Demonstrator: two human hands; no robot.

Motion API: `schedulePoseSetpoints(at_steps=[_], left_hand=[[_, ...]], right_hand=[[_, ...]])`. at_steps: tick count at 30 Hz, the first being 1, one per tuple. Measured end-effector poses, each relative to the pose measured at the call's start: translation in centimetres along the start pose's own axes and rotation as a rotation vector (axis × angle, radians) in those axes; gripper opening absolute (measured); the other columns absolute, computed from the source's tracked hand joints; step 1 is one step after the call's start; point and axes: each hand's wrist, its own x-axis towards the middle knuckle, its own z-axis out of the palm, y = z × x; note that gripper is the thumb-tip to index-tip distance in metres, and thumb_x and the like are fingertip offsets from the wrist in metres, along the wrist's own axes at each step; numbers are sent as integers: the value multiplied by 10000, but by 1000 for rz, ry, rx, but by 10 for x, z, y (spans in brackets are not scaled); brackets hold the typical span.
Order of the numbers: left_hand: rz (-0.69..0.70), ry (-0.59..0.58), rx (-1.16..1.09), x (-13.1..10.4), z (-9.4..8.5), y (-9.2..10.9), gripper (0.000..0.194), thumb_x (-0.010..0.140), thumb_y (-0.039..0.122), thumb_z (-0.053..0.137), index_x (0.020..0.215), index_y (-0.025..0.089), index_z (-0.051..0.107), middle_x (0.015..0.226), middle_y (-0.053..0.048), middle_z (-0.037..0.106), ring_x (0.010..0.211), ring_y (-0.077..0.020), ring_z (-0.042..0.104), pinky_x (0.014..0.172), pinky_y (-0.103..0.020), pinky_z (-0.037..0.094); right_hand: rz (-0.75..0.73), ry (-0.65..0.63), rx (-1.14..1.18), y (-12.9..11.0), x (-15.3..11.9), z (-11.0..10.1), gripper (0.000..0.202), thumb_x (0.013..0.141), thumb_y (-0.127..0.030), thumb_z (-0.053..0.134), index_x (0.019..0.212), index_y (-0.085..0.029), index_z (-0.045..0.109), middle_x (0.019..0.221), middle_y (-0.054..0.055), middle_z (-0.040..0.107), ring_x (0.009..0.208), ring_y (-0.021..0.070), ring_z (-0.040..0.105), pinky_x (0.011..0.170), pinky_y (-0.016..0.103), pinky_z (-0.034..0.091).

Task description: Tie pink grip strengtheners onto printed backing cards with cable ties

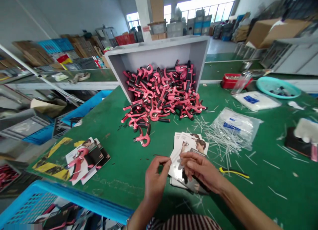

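Observation:
Both of my hands are over a stack of printed cards, which show a person's picture and have punched holes. My left hand, at the stack's left edge, has thumb and forefinger pinched together. My right hand is above the cards with its fingers bent in and pressed together. A thin pale line runs between the fingertips, too faint to identify. Loose white cable ties lie just beyond my right hand. Past the stack, a pink and black hand grip strengthener rests alone on the green table.
A grey bin tipped on its side spills many hand grips. Two cards, at least one with a grip, lie left. Yellow-handled pliers, a bag of ties and a turquoise tray are right. A blue basket stands front left.

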Motion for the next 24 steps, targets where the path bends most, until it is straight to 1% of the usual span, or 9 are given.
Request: schedulePoseSetpoints(at_steps=[3, 5, 8, 11, 14, 16, 19, 21, 24], left_hand=[[235, -92, 118, -7, 9, -1, 78, 909, 187, 594, 921, 186, 671, 881, -43, 682, 857, -168, 625, 810, -286, 484], [324, -149, 173, -10, 13, -1, 92, 920, 165, 576, 933, 187, 665, 868, -45, 683, 839, -170, 617, 806, -297, 481], [360, -221, 195, -13, 12, -3, 116, 935, 159, 546, 924, 193, 657, 843, -44, 682, 816, -173, 606, 797, -310, 481], [230, -108, 202, -14, 6, -15, 135, 927, 192, 558, 1030, 195, 644, 993, -76, 676, 963, -199, 601, 895, -364, 473], [-42, 90, 219, -17, 1, -36, 347, 821, 288, 689, 1143, 179, 623, 1183, -124, 626, 1139, -275, 547, 1009, -499, 412], [-197, 49, 130, -16, 0, -46, 309, 749, 335, 742, 1004, 173, 680, 1143, -117, 654, 1120, -295, 564, 1013, -520, 405], [-357, -2, -213, -5, -1, -43, 243, 805, 388, 681, 908, 169, 672, 966, -73, 703, 951, -231, 640, 915, -413, 480], [-386, 31, -427, 10, -6, -30, 273, 855, 410, 628, 990, 173, 628, 861, -31, 694, 803, -173, 652, 791, -322, 512], [-301, -56, -471, 35, -17, -8, 270, 844, 388, 655, 998, 172, 608, 795, 0, 676, 696, -130, 621, 660, -235, 482]], right_hand=[[-43, 59, -126, 12, -5, 14, 193, 900, -371, 651, 877, -182, 622, 675, -21, 650, 527, 87, 572, 545, 215, 464], [-38, 69, -243, 12, -7, 16, 218, 906, -396, 635, 857, -186, 601, 613, -33, 637, 498, 93, 571, 530, 215, 442], [16, 84, -431, 6, -11, 14, 249, 888, -439, 637, 896, -192, 609, 612, -30, 635, 494, 116, 574, 488, 225, 417], [-44, 202, -622, -4, -14, 8, 274, 900, -466, 600, 875, -195, 635, 614, -21, 616, 511, 131, 558, 498, 246, 425], [-212, 351, -743, -17, -14, -1, 286, 927, -468, 556, 946, -202, 661, 721, 11, 649, 598, 155, 594, 600, 282, 477], [-280, 387, -780, -23, -11, -7, 292, 938, -466, 541, 977, -205, 666, 762, 24, 659, 627, 167, 610, 629, 295, 489], [-337, 361, -846, -29, -2, -10, 281, 953, -450, 529, 974, -210, 674, 785, 33, 669, 630, 171, 616, 612, 297, 490], [-426, 352, -942, -34, 4, -5, 258, 966, -419, 521, 977, -218, 683, 845, 44, 681, 680, 177, 628, 648, 305, 497], [-620, 324, -1097, -42, 13, 9, 203, 976, -353, 522, 988, -230, 683, 960, 55, 691, 836, 198, 648, 785, 330, 502]])
